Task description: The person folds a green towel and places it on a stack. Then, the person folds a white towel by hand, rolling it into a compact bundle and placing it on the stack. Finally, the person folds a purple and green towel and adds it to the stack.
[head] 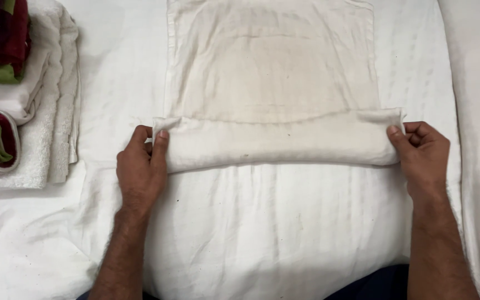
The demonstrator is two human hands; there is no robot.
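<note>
A cream cloth (270, 83) lies mid-bed, its near end rolled; my left hand (141, 169) and right hand (422, 153) pinch the roll's two ends. Folded towels (40, 111) sit stacked at the white bed sheet's (284, 233) far-left corner.

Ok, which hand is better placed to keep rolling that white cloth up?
Neither alone, probably. The left hand pinches the left end of the rolled cloth and the right hand grips the right end, about level, so both look equally placed.
</note>
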